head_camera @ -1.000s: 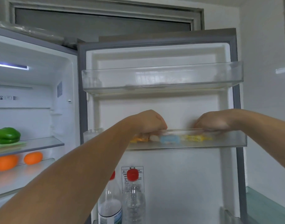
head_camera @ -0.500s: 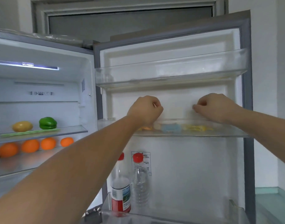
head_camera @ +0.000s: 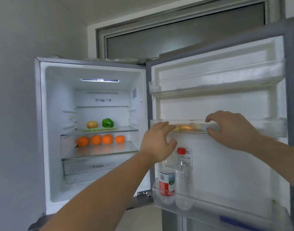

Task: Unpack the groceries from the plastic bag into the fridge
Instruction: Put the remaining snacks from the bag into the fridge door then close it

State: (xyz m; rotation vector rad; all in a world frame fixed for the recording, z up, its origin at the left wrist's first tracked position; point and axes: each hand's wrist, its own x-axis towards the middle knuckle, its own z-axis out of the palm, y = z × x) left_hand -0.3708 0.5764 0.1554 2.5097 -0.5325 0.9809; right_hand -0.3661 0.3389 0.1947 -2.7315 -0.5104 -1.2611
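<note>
Hands come away empty from the middle door shelf; the small packets stay in it.

A second ago both fists were pressed down into the clear plastic middle door shelf (head_camera: 267, 129); now the left hand (head_camera: 157, 144) and the right hand (head_camera: 232, 130) are drawn back in front of its rim, each grip loosely spread with fingers curled and nothing in it, so this batch looks delivered and another trip to the bag, which is out of view, is probably next. Between the two grips, blurred yellow-orange and pale blue packets (head_camera: 186, 127) lie in that shelf. Below the left grip, the clear bottom door bin (head_camera: 209, 209) holds a red-capped labelled bottle (head_camera: 167, 180) and a red-capped clear water bottle (head_camera: 182, 177). Far left of the grips, the white fridge cabinet (head_camera: 49, 130) carries a yellowish potato (head_camera: 92, 124) and green bell pepper (head_camera: 107, 122) on one glass shelf, and four oranges (head_camera: 101, 140) below.
</note>
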